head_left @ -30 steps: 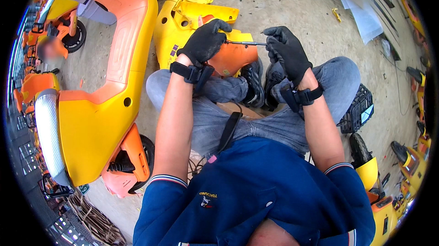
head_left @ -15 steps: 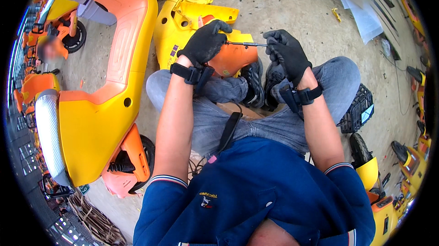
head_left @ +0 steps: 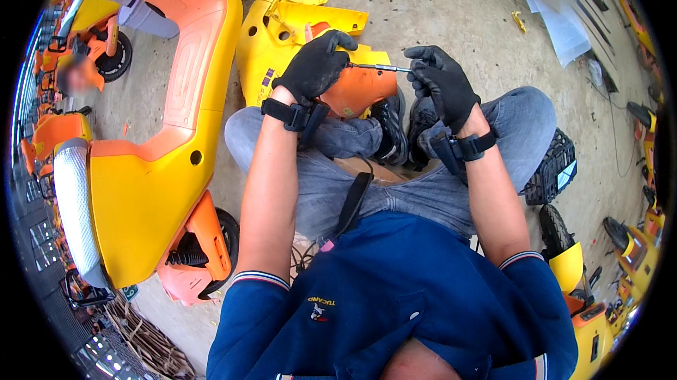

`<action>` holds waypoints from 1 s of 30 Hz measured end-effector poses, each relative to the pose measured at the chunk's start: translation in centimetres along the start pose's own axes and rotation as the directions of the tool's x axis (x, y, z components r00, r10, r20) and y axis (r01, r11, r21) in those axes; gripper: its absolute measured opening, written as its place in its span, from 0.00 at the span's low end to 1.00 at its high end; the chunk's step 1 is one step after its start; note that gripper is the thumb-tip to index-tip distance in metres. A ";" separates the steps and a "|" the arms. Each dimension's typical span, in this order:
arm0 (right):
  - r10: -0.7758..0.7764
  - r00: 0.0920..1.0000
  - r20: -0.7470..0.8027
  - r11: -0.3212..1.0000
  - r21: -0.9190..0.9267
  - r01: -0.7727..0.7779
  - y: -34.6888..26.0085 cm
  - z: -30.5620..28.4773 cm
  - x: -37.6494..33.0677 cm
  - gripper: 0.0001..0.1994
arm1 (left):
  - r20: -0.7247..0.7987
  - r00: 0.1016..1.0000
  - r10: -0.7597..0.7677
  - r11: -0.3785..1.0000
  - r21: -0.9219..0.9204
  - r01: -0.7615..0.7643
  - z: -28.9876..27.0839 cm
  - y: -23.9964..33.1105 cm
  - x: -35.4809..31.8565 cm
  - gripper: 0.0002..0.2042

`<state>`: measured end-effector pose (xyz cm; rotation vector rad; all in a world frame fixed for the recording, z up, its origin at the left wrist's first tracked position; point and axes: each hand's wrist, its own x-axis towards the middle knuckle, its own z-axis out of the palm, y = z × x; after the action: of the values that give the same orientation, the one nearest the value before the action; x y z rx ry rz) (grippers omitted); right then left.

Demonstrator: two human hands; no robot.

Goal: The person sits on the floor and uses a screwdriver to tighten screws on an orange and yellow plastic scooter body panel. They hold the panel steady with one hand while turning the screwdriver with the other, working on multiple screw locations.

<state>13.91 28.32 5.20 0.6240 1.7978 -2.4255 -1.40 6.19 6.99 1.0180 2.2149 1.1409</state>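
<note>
My left hand (head_left: 310, 68), in a black glove, is closed around the handle end of a screwdriver (head_left: 381, 67). Its thin dark shaft with a thicker silver end points right, held level above my crossed shins. At the silver tip, the bent fingers of my gloved right hand (head_left: 443, 85) are drawn together; whatever they pinch is too small to make out. Below and behind the hands lies a yellow scooter body panel (head_left: 262, 48) with round holes. An orange curved cover (head_left: 361, 91) sits against it, just under the shaft, partly hidden by my left hand.
A large yellow and orange scooter body (head_left: 141, 203) stands close on my left. A black basket-like crate (head_left: 551, 168) is by my right knee. Clear plastic sheeting (head_left: 557, 20) and dark bars lie at the far right. More scooters (head_left: 116, 55) line both sides.
My right fingers have shifted at the tip, with the upper finger now lifted and stretched further left. My left hand and the screwdriver are almost where they were.
</note>
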 end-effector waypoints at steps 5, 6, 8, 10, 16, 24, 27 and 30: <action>-0.056 0.998 0.030 0.989 0.136 0.051 0.2 -0.1 -0.1 0.17 | 0.014 0.999 -0.049 0.998 -0.032 0.049 0.0 0.0 -0.1 0.12; -0.048 0.999 0.021 0.990 0.137 0.044 0.0 0.1 -0.3 0.17 | 0.004 0.999 -0.038 0.999 -0.020 0.038 0.1 -0.1 -0.1 0.12; -0.032 0.999 -0.008 0.991 0.126 0.033 -0.1 0.2 -0.3 0.17 | -0.014 1.000 -0.015 1.000 0.005 0.015 0.1 0.0 0.0 0.12; -0.017 0.999 -0.050 0.994 0.103 0.022 0.1 -0.1 -0.2 0.16 | -0.018 0.996 -0.091 0.996 -0.009 0.091 0.1 0.6 0.0 0.12; -0.039 0.993 -0.114 0.989 0.136 0.054 1.5 -1.8 0.7 0.12 | -0.040 0.997 -0.062 0.998 -0.007 0.062 -0.1 0.0 -0.1 0.12; -0.014 0.989 -0.149 0.972 0.228 0.049 1.3 -1.6 0.6 0.12 | -0.023 1.000 -0.007 0.999 0.043 0.008 0.1 0.3 -0.2 0.15; -0.018 0.989 -0.150 0.960 0.274 0.059 1.4 -1.5 0.7 0.11 | 0.006 1.000 0.003 0.998 0.068 -0.004 0.3 0.9 -0.4 0.15; -0.031 0.987 -0.155 0.945 0.318 0.079 1.5 -1.4 1.0 0.10 | 0.022 0.999 0.043 0.995 0.088 -0.045 0.5 0.4 -0.2 0.12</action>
<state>13.84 29.30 3.14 0.8075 1.4868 -2.8107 -0.76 6.44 7.10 1.1151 2.2545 1.0546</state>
